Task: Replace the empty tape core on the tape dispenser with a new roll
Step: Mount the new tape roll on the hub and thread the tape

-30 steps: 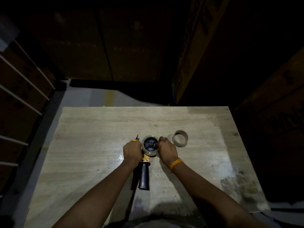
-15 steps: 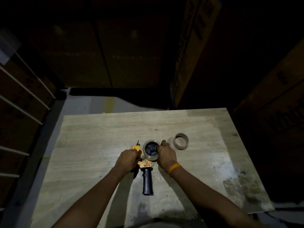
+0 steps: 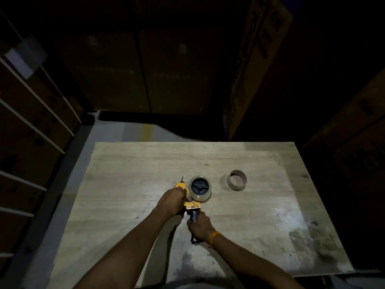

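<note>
The dispenser (image 3: 192, 202) lies mid-counter (image 3: 129, 167) with a new roll (image 3: 200, 188) on its hub. The right hand (image 3: 200, 226) is wrapped around its black handle; the left hand (image 3: 171, 202) grips its yellow frame. The empty core (image 3: 237, 180) (brown, upright) stands just right of the roll.

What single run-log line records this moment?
new roll: on dispenser | empty core: table, apart | left hand: dispenser frame | right hand: handle

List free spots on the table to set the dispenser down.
Bare: the table's left half, the far strip beyond the empty core, and right of that core. Crowded: centre, where the left hand, right hand and dispenser sit.
</note>
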